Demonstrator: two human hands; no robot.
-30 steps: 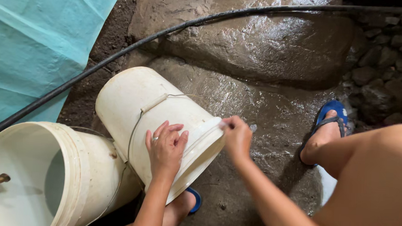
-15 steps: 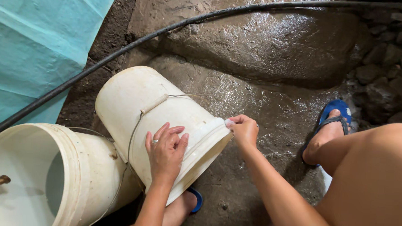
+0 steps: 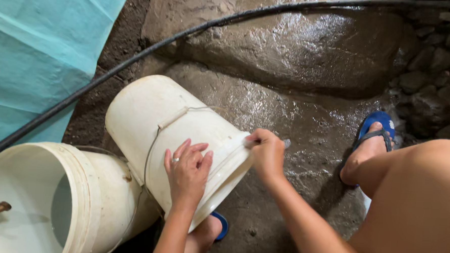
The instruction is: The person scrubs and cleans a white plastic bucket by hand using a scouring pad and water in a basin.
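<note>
Pinching a small pale scrubbing piece, your right hand (image 3: 267,154) had slid from the tipped bucket's (image 3: 159,118) rim edge onto its side wall, so scrubbing carried on there. Your left hand (image 3: 187,170) lay spread flat on the wall, steadying it. That cream bucket rested sideways on wet rock floor (image 3: 306,110), against an upright water-filled bucket (image 3: 95,197).

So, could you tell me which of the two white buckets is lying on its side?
The upper bucket, under both hands: left hand flat on its wall, right hand at its rim. The other bucket, lower left, stands upright with water inside.
</note>
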